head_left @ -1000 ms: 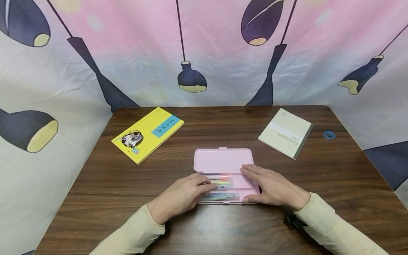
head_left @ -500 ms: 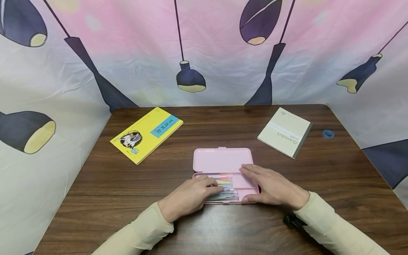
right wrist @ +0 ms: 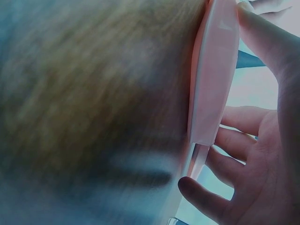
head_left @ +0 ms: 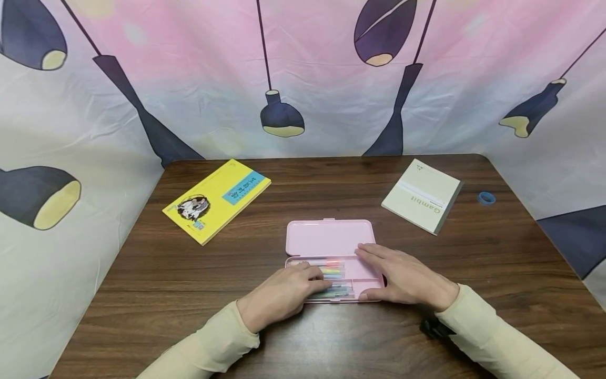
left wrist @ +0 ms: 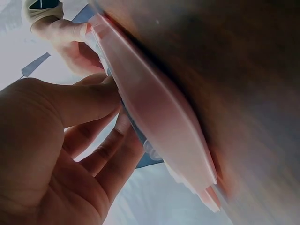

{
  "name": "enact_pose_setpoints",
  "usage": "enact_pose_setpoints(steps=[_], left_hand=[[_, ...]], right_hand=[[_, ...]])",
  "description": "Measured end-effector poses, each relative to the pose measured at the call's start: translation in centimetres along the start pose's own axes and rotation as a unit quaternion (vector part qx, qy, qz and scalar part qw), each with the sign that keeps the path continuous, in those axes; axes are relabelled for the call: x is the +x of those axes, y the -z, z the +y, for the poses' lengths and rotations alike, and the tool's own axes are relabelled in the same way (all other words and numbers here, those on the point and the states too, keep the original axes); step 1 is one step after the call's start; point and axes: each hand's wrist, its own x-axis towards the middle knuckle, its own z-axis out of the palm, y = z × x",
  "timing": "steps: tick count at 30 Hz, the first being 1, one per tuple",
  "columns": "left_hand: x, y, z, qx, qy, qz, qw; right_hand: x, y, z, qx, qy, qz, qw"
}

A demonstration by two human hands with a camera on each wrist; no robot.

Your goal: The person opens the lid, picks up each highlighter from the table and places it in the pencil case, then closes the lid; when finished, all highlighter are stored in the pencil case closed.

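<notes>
A pink pencil case [head_left: 366, 268] lies on the table with its lid [head_left: 330, 238] folded back. Several pens [head_left: 333, 271] in light colours lie in the rear compartment and several more pens [head_left: 338, 291] in the front one. My left hand [head_left: 286, 289] reaches over the case's left half, thumb and fingers bent down among the pens; whether they pinch one I cannot tell. In the left wrist view its fingertips disappear behind the case's wall [left wrist: 154, 108]. My right hand [head_left: 404, 276] grips the right end, thumb [right wrist: 260, 37] at the near edge and fingers towards the far edge.
A yellow book [head_left: 218, 202] lies at the back left of the wooden table [head_left: 307, 342]. At the back right are a pale notebook [head_left: 423, 196] and a blue ring [head_left: 486, 198], perhaps a tape roll. A patterned cloth [head_left: 322, 68] hangs behind.
My left hand has moved right along the case. A pen by its thumb has shifted from the divider down into the front compartment. My right hand has stayed on the case's end.
</notes>
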Motion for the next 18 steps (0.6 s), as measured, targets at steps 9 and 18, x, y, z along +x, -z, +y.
enact_pose_setpoints(steps=[9,18], left_hand=[[0.08,0.13,0.26,0.002,0.011,-0.011,0.9999],[0.14,0.11,0.33,0.016,0.011,-0.007,0.9998]], right_hand=[[0.03,0.07,-0.01,-0.002,0.005,0.005,1.0000],[0.06,-0.02,-0.03,-0.001,0.002,0.003,1.0000]])
